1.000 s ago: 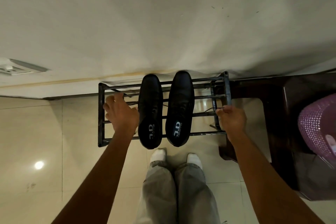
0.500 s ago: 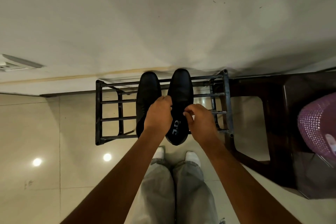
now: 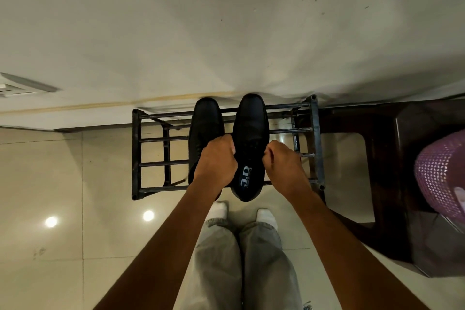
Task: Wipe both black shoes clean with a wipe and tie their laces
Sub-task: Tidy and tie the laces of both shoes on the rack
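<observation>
Two black shoes stand side by side, toes to the wall, on a black metal rack (image 3: pixel 137 148). The left shoe (image 3: pixel 205 118) is partly covered at its heel by my left hand (image 3: pixel 217 161). The right shoe (image 3: pixel 251 118) shows its insole logo between my hands. My left hand's fingers curl at the lace area on the right shoe's left side. My right hand (image 3: pixel 283 161) is curled in a pinch at that shoe's right side. The thin black laces are barely visible against the shoe. No wipe is in view.
A dark brown plastic chair (image 3: pixel 392 158) stands right of the rack, with a purple mesh basket (image 3: pixel 440 171) on it. The wall rises just behind the rack, and a socket plate (image 3: pixel 15 85) sits on it at the far left. My feet in white socks (image 3: pixel 219 209) stand on the tiled floor.
My hands left the rack's sides and came together at the right shoe's lace area. Since half a second ago they have drawn slightly apart, the right hand moving outward.
</observation>
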